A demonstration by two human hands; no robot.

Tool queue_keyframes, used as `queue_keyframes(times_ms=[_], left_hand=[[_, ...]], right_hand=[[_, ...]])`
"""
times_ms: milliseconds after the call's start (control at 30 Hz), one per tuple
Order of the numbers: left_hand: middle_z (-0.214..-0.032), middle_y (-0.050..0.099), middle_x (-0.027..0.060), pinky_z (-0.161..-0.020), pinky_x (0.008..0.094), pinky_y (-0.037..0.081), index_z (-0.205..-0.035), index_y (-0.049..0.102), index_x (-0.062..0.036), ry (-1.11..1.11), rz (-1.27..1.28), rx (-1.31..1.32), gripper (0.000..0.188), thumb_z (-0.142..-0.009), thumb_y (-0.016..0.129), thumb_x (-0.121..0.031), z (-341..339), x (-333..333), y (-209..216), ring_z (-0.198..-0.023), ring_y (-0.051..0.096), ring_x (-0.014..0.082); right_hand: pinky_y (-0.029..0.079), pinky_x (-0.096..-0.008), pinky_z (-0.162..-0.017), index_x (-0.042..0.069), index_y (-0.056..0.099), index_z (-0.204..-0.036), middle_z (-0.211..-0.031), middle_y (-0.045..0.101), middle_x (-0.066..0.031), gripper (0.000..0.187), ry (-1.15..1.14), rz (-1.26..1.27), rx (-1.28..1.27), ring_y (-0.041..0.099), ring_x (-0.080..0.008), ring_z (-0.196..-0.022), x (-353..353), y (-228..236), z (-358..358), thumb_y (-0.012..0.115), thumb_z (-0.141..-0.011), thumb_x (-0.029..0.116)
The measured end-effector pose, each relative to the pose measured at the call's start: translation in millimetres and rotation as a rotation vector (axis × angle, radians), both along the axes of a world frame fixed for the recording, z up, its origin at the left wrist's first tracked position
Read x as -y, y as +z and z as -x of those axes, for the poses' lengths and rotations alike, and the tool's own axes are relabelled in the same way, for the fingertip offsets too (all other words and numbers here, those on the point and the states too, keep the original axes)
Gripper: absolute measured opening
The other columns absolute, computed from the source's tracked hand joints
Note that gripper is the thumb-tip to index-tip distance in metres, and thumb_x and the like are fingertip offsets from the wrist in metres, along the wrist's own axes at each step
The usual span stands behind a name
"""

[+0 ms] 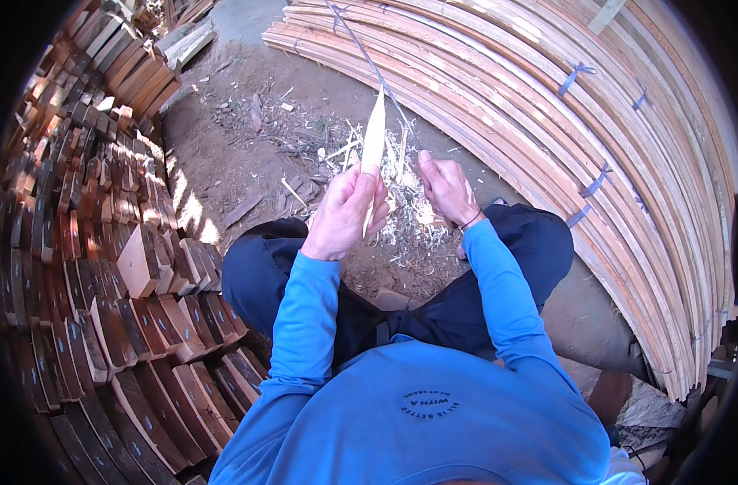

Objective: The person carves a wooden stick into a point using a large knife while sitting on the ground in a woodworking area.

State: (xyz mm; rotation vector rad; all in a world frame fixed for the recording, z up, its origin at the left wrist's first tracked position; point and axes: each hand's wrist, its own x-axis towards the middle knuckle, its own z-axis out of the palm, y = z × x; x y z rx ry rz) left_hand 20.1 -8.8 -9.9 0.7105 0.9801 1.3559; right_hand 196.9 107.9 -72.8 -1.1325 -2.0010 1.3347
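Note:
My left hand (346, 208) is closed round the lower part of a pale, freshly cut piece of wood (374, 137). This piece stands out of the fist and narrows to a sharp tip that points away from me. To its right, my right hand (449, 191) is curled with the thumb on top, apart from the wood. Whatever its fingers hold, if anything, is hidden. Beneath both hands, curled wood shavings (409, 212) and thin splinters lie on the ground between my bent knees.
Stacked wooden blocks (155, 323) rise close along my left side. Long planks (498, 105), tied with blue strips, lie in a large pile at the right and far side. A thin bluish line (369, 63), perhaps a cord, runs from the far edge toward the shavings. The ground is bare earth (223, 137).

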Motion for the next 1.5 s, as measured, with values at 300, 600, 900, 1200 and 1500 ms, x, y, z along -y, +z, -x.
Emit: queue_keyframes(times_ms=[300,600,900,1200,1500], left_hand=[[-0.064,0.038,-0.0024,-0.042,0.0231,0.026,-0.089,0.044,-0.0090,0.006,-0.005,0.038,0.028,-0.107,0.043,-0.030,-1.3,-2.6,0.0,-0.047,0.033,0.0059],[-0.068,0.042,-0.0025,-0.042,0.0229,0.031,-0.088,0.045,-0.0090,-0.039,0.016,0.068,0.028,-0.107,0.044,-0.030,1.1,-4.4,-2.2,-0.051,0.039,0.0058],[-0.064,0.038,-0.0025,-0.042,0.0229,0.025,-0.090,0.045,-0.0093,0.034,0.019,0.099,0.026,-0.107,0.044,-0.028,3.6,-7.8,-1.6,-0.047,0.032,0.0057],[-0.065,0.038,-0.0026,-0.042,0.0228,0.026,-0.090,0.044,-0.0094,-0.071,0.013,0.052,0.027,-0.106,0.045,-0.031,0.4,-1.4,1.8,-0.047,0.032,0.0058],[-0.067,0.043,-0.0030,-0.044,0.0227,0.034,-0.089,0.046,-0.0087,-0.156,-0.049,0.045,0.029,-0.107,0.044,-0.032,1.7,0.9,4.9,-0.050,0.039,0.0058]], right_hand=[[0.032,-0.0412,-0.052,0.000,0.051,-0.061,-0.050,0.040,-0.0086,0.072,0.084,0.018,0.006,0.036,-0.0190,-0.050,5.7,1.9,-2.0,0.042,-0.100,0.058],[0.037,-0.0387,-0.053,0.001,0.051,-0.059,-0.050,0.045,-0.0048,0.072,0.053,0.128,-0.017,0.044,-0.0160,-0.051,0.9,1.7,-5.5,0.038,-0.102,0.058],[0.037,-0.0406,-0.053,-0.002,0.054,-0.063,-0.050,0.045,-0.0091,0.073,0.131,-0.034,-0.002,0.045,-0.0187,-0.051,4.7,1.7,1.9,0.040,-0.100,0.060],[0.036,-0.0446,-0.054,-0.005,0.053,-0.063,-0.049,0.043,-0.0130,0.075,-0.055,0.000,0.007,0.041,-0.0208,-0.050,-12.2,-7.9,5.4,0.043,-0.098,0.061],[0.031,-0.0280,-0.034,0.008,0.044,-0.065,-0.049,0.043,0.0002,0.065,-0.212,0.224,-0.074,0.037,-0.0103,-0.035,-20.7,-4.7,2.9,0.042,-0.099,0.063]])
